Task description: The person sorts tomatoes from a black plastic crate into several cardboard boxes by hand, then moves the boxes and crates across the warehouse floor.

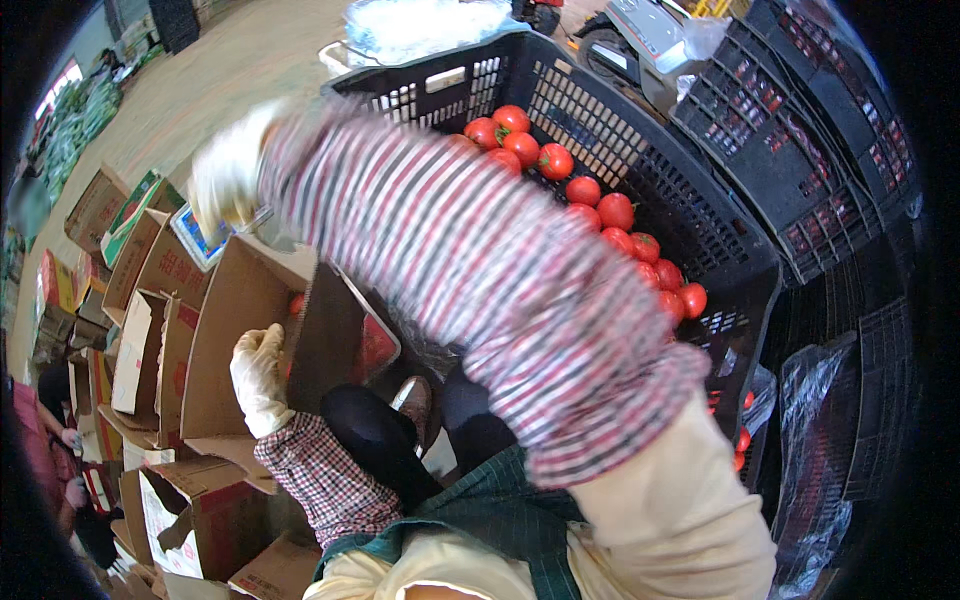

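My left hand (261, 375), in a whitish glove, is at the near side of an open cardboard box (225, 360), its fingers bent by the box's inside; whether it grips anything cannot be told. My right hand (229, 169), gloved and blurred by motion, reaches across to the far left, above the box's far end; its fingers and anything in them are unclear. Red tomatoes (555, 161) lie in a large black plastic crate (592, 112) in front of me, partly hidden behind my striped right sleeve. A little red shows inside the cardboard box.
More cardboard boxes (171, 262) stand at the left, with another torn one (199, 510) nearer me. Stacked black crates (795, 150) stand at the right, some holding red produce. A co-worker's gloved hand (73, 439) shows at the far left. A vehicle (637, 37) is beyond the crate.
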`<state>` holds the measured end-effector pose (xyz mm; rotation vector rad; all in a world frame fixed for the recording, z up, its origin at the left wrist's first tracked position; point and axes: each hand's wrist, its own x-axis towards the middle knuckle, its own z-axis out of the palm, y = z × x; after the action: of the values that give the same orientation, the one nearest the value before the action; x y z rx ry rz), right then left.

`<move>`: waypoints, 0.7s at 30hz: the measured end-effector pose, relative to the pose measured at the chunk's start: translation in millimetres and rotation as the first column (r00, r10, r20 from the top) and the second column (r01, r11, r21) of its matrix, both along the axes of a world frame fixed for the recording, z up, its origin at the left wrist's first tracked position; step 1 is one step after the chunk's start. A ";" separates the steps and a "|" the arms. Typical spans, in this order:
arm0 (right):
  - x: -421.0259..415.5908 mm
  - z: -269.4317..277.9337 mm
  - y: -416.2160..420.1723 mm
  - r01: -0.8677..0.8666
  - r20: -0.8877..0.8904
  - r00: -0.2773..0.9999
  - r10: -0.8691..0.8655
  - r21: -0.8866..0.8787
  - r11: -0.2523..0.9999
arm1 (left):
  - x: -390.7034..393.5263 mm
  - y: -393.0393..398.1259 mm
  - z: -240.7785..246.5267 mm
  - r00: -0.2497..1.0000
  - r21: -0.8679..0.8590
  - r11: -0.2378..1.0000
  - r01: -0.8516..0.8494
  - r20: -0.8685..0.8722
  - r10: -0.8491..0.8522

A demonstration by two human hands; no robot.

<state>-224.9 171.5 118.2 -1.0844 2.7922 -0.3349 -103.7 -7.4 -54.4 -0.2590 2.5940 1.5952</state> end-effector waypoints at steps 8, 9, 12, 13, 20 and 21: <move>121.3 -44.0 290.8 0.375 0.280 0.853 -0.441 0.260 0.890 | 5.0 72.2 77.1 0.788 0.532 0.803 0.270 -0.601 0.133; 164.7 -59.8 304.4 0.384 0.344 0.834 -0.431 0.199 0.902 | 6.4 98.2 95.0 0.775 0.561 0.746 0.360 -0.625 0.096; 228.0 -128.6 303.0 0.483 0.108 0.840 -0.531 0.295 0.824 | 2.5 152.1 123.8 0.722 0.588 0.611 0.530 -0.691 0.040; 235.5 -151.8 305.1 0.536 -0.028 0.836 -0.547 0.248 0.807 | 1.1 164.9 124.2 0.714 0.597 0.579 0.555 -0.699 0.037; 221.8 -137.6 327.3 0.631 0.420 0.772 -0.478 -0.414 0.656 | 19.5 194.1 111.9 0.751 0.597 0.539 0.594 -0.651 -0.105; 220.4 -119.2 318.3 0.659 0.568 0.747 -0.345 -0.567 0.494 | 23.1 192.9 114.5 0.772 0.604 0.544 0.582 -0.620 -0.138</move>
<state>-4.5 489.8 -1.0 -0.0944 2.5168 -1.6907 -80.6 185.5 60.1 0.8524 1.6676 2.6141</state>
